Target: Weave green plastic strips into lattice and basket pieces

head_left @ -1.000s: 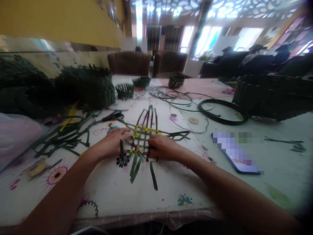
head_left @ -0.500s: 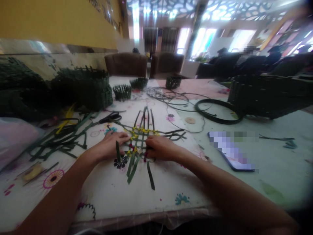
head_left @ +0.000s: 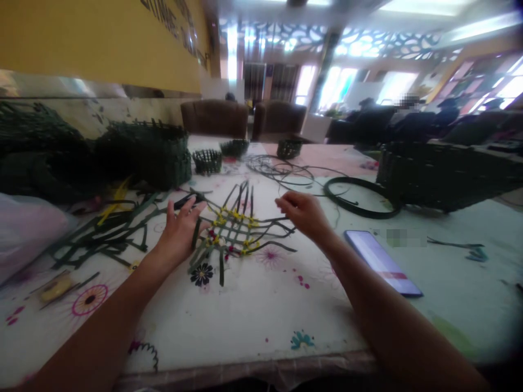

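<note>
A flat woven lattice of dark green strips [head_left: 231,233] lies on the patterned cloth, its loose ends fanning outward. Yellow ties [head_left: 236,215] mark its crossings, with a few dark red ones near the front. At the lattice's left edge is my left hand [head_left: 177,228], its fingers spread; one upright strip stands against the thumb side. My right hand [head_left: 304,215] is raised beyond the right-hand strip ends, apart from the weave. Its fingertips are pinched together, and whatever they hold is too small to make out. Dark-handled scissors [head_left: 186,202] lie partly behind my left fingers.
Cut green strips [head_left: 118,228] pile up at left, near dark woven baskets [head_left: 151,155]. Small baskets [head_left: 207,161] stand farther back. A coiled strip [head_left: 359,209], a large dark basket [head_left: 445,174] and a phone [head_left: 382,264] occupy the right side. Several people sit in the background.
My right hand has left the lattice and moved up and right, fingers pinched. My left hand has lifted and spread its fingers. The lattice has turned slightly and its front strips lie differently.
</note>
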`<state>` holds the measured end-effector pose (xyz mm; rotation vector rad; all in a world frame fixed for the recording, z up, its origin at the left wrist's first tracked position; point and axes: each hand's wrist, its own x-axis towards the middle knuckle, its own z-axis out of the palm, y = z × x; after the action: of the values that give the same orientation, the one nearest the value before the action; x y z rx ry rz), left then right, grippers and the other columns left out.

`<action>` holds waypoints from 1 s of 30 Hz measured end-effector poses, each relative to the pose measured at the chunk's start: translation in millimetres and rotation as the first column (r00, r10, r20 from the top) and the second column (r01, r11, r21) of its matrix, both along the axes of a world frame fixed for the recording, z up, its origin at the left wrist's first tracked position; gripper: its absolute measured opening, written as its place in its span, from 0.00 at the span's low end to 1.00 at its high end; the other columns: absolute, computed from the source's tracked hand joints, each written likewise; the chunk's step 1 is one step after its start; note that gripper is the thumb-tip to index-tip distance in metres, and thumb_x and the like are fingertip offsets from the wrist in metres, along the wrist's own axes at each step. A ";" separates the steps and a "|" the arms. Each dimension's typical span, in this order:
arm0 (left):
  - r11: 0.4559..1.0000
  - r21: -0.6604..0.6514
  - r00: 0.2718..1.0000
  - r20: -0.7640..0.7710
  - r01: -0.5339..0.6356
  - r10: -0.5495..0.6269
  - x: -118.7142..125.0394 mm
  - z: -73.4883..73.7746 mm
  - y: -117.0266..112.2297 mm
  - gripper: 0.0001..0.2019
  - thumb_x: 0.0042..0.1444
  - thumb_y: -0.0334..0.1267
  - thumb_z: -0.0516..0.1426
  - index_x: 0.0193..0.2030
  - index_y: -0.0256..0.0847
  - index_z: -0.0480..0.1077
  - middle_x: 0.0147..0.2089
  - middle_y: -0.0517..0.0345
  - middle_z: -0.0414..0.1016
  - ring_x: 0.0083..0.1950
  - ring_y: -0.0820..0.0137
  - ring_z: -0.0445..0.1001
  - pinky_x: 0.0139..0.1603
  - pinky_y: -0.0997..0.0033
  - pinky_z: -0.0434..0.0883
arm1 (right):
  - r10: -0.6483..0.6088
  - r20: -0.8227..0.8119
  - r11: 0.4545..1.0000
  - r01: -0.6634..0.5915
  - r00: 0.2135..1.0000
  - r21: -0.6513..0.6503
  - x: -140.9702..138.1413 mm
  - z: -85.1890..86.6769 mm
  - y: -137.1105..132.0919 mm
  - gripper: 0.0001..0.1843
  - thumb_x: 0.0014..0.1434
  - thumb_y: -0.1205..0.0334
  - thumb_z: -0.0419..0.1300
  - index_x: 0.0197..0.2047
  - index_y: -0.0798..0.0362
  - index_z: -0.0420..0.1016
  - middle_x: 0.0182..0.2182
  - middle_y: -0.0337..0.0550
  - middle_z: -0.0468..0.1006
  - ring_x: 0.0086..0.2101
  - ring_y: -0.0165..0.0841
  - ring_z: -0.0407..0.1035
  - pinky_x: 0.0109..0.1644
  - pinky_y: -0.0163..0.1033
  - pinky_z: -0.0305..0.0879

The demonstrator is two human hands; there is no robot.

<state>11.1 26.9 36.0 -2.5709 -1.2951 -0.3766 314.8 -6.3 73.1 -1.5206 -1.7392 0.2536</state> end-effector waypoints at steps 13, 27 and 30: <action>0.943 -0.139 0.893 0.306 -0.302 0.331 -17.5 -0.4 15.8 0.27 0.59 0.39 0.55 0.64 0.34 0.61 0.61 0.36 0.62 0.62 0.46 0.63 0.62 0.46 0.64 | 0.428 -0.731 0.236 -0.846 0.532 -0.477 46.8 -24.3 20.4 0.35 0.58 0.38 0.59 0.55 0.60 0.72 0.44 0.59 0.80 0.34 0.37 0.77 0.31 0.37 0.73; 0.991 -0.122 0.882 0.458 -0.062 0.111 -17.1 -31.0 43.1 0.26 0.62 0.43 0.53 0.66 0.38 0.59 0.71 0.40 0.48 0.72 0.56 0.50 0.69 0.52 0.56 | 0.592 -0.792 -0.165 -0.940 0.147 -0.298 -14.9 -25.5 -6.6 0.38 0.56 0.44 0.64 0.63 0.57 0.67 0.45 0.60 0.80 0.45 0.42 0.76 0.50 0.46 0.68; 0.876 0.035 0.784 0.466 -0.481 0.411 -46.3 -16.5 45.7 0.26 0.60 0.41 0.55 0.65 0.40 0.61 0.69 0.41 0.54 0.72 0.53 0.49 0.70 0.46 0.50 | 0.599 -0.792 -0.143 -0.958 0.117 -0.250 -12.5 -33.8 -3.1 0.35 0.58 0.45 0.63 0.63 0.58 0.67 0.45 0.59 0.80 0.44 0.42 0.76 0.49 0.45 0.68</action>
<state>-35.2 72.6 19.5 -2.0132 -1.8907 -0.9631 302.3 -9.4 39.3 -0.2542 -2.0231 2.1811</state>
